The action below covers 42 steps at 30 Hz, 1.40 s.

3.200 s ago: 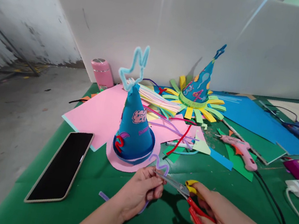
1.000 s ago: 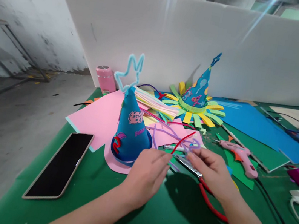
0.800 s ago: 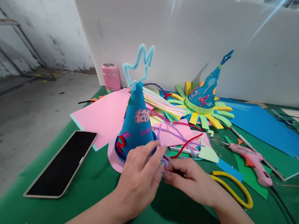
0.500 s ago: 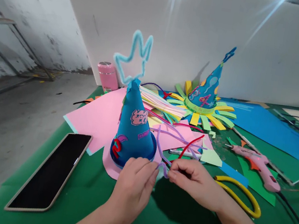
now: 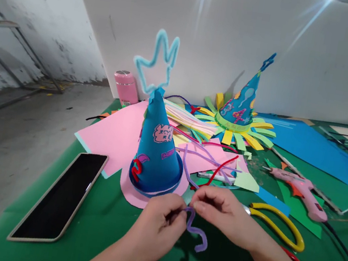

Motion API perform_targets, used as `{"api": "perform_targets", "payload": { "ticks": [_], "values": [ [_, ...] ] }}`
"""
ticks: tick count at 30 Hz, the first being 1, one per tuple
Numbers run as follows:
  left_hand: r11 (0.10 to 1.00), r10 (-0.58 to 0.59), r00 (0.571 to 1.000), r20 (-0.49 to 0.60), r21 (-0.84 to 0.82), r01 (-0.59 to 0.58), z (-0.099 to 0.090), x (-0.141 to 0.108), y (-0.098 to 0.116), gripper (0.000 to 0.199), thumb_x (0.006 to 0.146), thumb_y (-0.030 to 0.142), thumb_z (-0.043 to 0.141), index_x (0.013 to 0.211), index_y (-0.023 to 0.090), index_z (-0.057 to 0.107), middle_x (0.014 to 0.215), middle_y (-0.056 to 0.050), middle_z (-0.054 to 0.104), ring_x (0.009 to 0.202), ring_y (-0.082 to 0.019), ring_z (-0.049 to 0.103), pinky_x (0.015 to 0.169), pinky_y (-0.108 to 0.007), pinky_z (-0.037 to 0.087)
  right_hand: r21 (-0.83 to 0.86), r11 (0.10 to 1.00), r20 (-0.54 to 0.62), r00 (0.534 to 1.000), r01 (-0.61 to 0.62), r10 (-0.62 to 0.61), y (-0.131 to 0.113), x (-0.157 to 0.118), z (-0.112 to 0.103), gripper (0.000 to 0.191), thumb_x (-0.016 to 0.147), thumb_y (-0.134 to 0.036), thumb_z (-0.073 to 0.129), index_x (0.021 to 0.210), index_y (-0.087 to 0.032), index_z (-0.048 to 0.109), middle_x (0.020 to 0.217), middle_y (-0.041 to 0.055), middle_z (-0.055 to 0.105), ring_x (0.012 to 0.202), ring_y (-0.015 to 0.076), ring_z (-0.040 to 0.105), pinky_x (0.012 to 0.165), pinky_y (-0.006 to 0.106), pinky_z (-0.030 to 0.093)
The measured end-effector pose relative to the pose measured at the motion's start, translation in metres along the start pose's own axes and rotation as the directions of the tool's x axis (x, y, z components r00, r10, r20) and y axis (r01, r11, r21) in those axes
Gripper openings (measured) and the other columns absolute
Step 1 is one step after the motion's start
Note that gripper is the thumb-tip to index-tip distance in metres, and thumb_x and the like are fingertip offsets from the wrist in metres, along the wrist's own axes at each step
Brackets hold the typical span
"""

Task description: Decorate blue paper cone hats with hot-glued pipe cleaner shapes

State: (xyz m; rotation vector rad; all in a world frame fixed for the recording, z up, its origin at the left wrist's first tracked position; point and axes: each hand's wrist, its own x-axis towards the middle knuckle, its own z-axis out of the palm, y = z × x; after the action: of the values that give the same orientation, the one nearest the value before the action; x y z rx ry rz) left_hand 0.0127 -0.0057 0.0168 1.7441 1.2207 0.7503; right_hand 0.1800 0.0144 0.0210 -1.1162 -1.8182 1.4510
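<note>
A purple pipe cleaner (image 5: 197, 231) bent into curves hangs between my hands, its hooked lower end free above the green table. My left hand (image 5: 160, 222) is closed in a pinch on its upper end. My right hand (image 5: 225, 214) is closed too, thumb and fingertips pinching the same pipe cleaner beside the left fingers. Just behind them stands a blue paper party hat (image 5: 157, 159), with a light blue pipe-cleaner star (image 5: 155, 62) on its tip and a red curled piece (image 5: 136, 170) on its side. A pink paper brim (image 5: 128, 194) lies under it.
Left lies a phone (image 5: 59, 198). Scissors (image 5: 278, 224) and a pink glue gun (image 5: 307, 193) with its cord are on the right. Behind are a second hat (image 5: 239, 108), loose pipe cleaners (image 5: 192, 122), pink paper (image 5: 110, 131), blue sheets (image 5: 311, 149) and a pink bottle (image 5: 126, 88).
Both hands have come a little nearer to me. The purple pipe cleaner's curved end now hangs in view below my fingers, and the scissors' red handle shows beside my right forearm.
</note>
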Motion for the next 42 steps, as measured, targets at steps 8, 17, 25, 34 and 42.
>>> {"api": "perform_targets", "payload": {
  "ticks": [8, 17, 25, 34, 42],
  "values": [
    [0.992, -0.059, 0.982, -0.182, -0.119, 0.038, -0.002, 0.0, -0.001, 0.023, 0.077, 0.029, 0.046, 0.092, 0.015, 0.057, 0.074, -0.003, 0.057, 0.063, -0.013, 0.049, 0.058, -0.023, 0.039, 0.251, 0.968, -0.173, 0.984, 0.006, 0.039, 0.002, 0.001, 0.008, 0.015, 0.079, -0.028, 0.053, 0.071, -0.015, 0.051, 0.059, -0.0033, 0.05, 0.052, 0.0065, 0.042, 0.048, 0.017, 0.034],
    [0.858, -0.25, 0.964, -0.094, -0.483, 0.176, 0.007, -0.002, 0.001, 0.022, 0.074, 0.035, 0.052, 0.077, 0.015, 0.061, 0.061, -0.001, 0.056, 0.053, -0.009, 0.045, 0.051, -0.019, 0.036, 0.847, 0.531, -0.193, 0.953, 0.041, 0.234, 0.011, 0.006, 0.014, 0.008, 0.076, -0.021, 0.06, 0.078, -0.017, 0.053, 0.063, -0.0016, 0.062, 0.048, 0.0024, 0.051, 0.049, 0.013, 0.039],
    [0.851, -0.312, 0.945, -0.1, -0.472, 0.231, 0.006, 0.0, -0.007, 0.03, 0.077, 0.036, 0.048, 0.058, 0.014, 0.055, 0.051, 0.001, 0.053, 0.042, -0.006, 0.037, 0.045, -0.02, 0.029, 0.801, 0.599, -0.169, 0.964, 0.014, 0.205, 0.012, 0.004, 0.022, 0.008, 0.076, -0.022, 0.06, 0.079, -0.017, 0.054, 0.066, -0.0009, 0.062, 0.051, 0.0031, 0.052, 0.051, 0.014, 0.039],
    [0.766, -0.317, 0.948, 0.024, -0.583, 0.271, 0.004, 0.001, 0.0, 0.018, 0.072, 0.03, 0.055, 0.064, 0.014, 0.057, 0.058, 0.002, 0.053, 0.048, -0.007, 0.042, 0.047, -0.019, 0.031, 0.373, 0.927, -0.281, 0.957, 0.042, 0.069, 0.013, 0.002, 0.014, 0.015, 0.08, -0.028, 0.052, 0.07, -0.016, 0.052, 0.058, -0.0043, 0.051, 0.051, 0.0051, 0.043, 0.048, 0.016, 0.034],
    [0.742, -0.329, 0.936, 0.122, -0.579, 0.337, 0.005, 0.001, 0.002, 0.018, 0.067, 0.029, 0.06, 0.059, 0.013, 0.059, 0.053, 0.001, 0.053, 0.051, -0.009, 0.045, 0.048, -0.02, 0.032, 0.183, 0.983, -0.129, 0.992, 0.014, 0.01, 0.006, 0.001, 0.015, 0.017, 0.08, -0.026, 0.049, 0.067, -0.016, 0.048, 0.058, -0.0045, 0.045, 0.052, 0.0069, 0.04, 0.048, 0.018, 0.033]
  ]
}}
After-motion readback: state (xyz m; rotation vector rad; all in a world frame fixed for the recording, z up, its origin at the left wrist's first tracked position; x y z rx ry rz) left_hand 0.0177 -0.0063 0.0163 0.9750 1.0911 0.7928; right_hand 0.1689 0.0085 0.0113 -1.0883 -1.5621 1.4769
